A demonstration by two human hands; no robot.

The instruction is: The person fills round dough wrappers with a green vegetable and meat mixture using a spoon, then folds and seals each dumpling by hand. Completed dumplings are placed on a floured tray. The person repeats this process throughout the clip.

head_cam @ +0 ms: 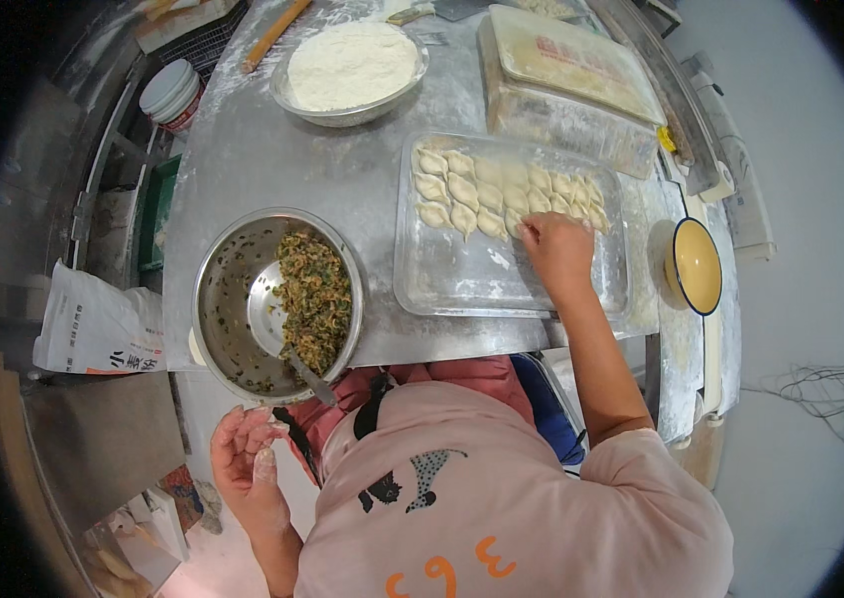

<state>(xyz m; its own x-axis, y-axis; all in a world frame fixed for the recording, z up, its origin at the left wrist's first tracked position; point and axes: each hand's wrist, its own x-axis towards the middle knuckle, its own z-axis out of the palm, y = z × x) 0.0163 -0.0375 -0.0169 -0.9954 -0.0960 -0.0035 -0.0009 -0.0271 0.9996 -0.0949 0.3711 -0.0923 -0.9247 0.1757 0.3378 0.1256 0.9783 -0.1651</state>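
Observation:
My right hand reaches over a clear plastic tray that holds rows of raw, pleated dumplings. Its thumb and finger pinch a dumpling at the end of the nearest row. Part of that dumpling is hidden by the hand. Down by the table's front edge, my left hand is empty, with floury, half-curled fingers apart. Just beyond it stands a steel mixing bowl, holding chopped green and brown filling heaped along its right side. A metal spoon or spatula leans over the bowl's near rim.
Farther back are a bowl of flour, a wooden rolling pin and a lidded, floury plastic box. At right stands a yellow enamel bowl. A flour bag and white bucket sit left of the table.

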